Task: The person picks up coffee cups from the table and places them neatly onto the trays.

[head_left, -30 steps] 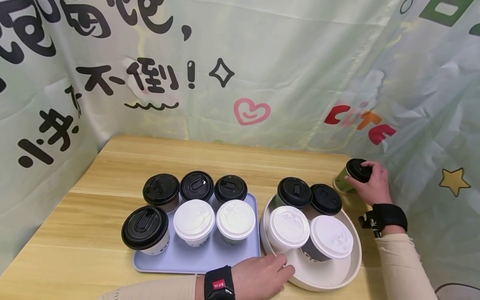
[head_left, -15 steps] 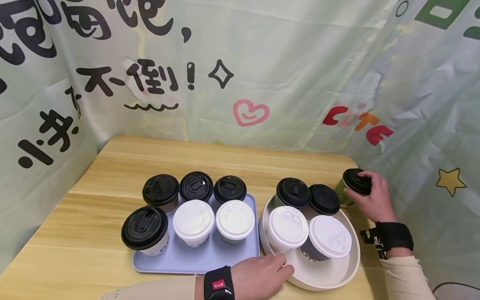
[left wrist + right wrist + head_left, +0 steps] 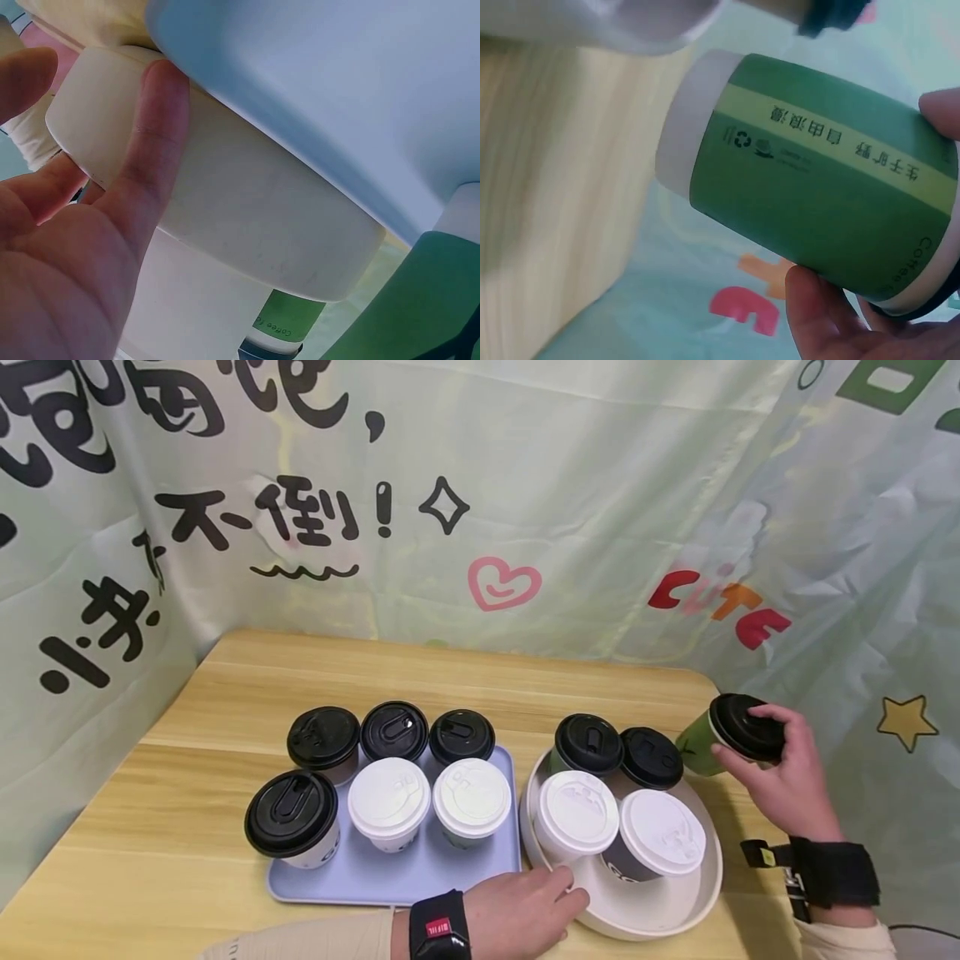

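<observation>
My right hand (image 3: 791,781) grips a green paper coffee cup (image 3: 699,745) near its black lid (image 3: 750,727), at the table's right edge. The cup is tilted, its lid leaning right; in the right wrist view its green sleeve (image 3: 817,187) and pale base show between thumb and fingers. My left hand (image 3: 521,906) touches the near left side of a round white tray (image 3: 637,918), a finger lying straight along the outer wall (image 3: 255,202) in the left wrist view. Two white-lidded cups (image 3: 577,814) and two black-lidded cups (image 3: 588,743) stand in that tray.
A blue rectangular tray (image 3: 390,885) lies left of the round one, close beside it. Several cups with black or white lids stand on it, one black-lidded cup (image 3: 292,814) at its left edge. A printed cloth (image 3: 585,510) hangs behind the wooden table (image 3: 187,777).
My right hand has drawn the green cup toward me and to the right from the far right corner, and the cup now tilts more. My left hand stays at the round tray.
</observation>
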Demonstrator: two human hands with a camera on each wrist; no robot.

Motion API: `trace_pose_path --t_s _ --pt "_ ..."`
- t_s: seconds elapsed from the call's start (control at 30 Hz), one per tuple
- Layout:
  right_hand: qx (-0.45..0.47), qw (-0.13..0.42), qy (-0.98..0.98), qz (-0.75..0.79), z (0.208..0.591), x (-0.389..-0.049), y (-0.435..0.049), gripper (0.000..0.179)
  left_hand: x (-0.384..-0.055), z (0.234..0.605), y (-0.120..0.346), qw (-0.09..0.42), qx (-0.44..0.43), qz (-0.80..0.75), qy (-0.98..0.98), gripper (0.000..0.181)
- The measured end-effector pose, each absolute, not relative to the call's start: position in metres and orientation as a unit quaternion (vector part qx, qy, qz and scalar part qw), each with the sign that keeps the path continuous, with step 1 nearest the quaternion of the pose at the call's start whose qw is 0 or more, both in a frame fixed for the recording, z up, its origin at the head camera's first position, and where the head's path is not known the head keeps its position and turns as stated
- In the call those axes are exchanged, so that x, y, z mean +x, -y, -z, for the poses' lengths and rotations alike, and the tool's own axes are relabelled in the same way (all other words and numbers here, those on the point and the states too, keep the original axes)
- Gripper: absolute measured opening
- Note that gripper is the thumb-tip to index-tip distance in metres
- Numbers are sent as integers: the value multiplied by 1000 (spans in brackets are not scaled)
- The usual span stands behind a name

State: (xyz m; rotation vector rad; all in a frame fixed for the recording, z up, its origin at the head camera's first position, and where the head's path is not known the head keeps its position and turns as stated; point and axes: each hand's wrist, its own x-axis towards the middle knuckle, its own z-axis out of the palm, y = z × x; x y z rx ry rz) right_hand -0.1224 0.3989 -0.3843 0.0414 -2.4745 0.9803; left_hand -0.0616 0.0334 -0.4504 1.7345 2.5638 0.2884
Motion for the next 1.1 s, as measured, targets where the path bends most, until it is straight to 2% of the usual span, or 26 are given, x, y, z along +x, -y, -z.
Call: trace_pose_path --t_s 0.2,0.47,0.7,1.1 --pt "8 241 891 -386 375 -103 -395 74 -63 451 -33 25 557 -101 -824 30" --pt "7 207 899 -385 368 -72 -395 85 -63 451 -34 40 559 -104 -822 30" --pt "27 212 898 -384 371 -54 -393 97 -64 451 -34 36 560 -99 -822 30" --pt "67 212 889 -401 383 -38 -379 101 -64 450 -34 36 558 -98 -823 30"
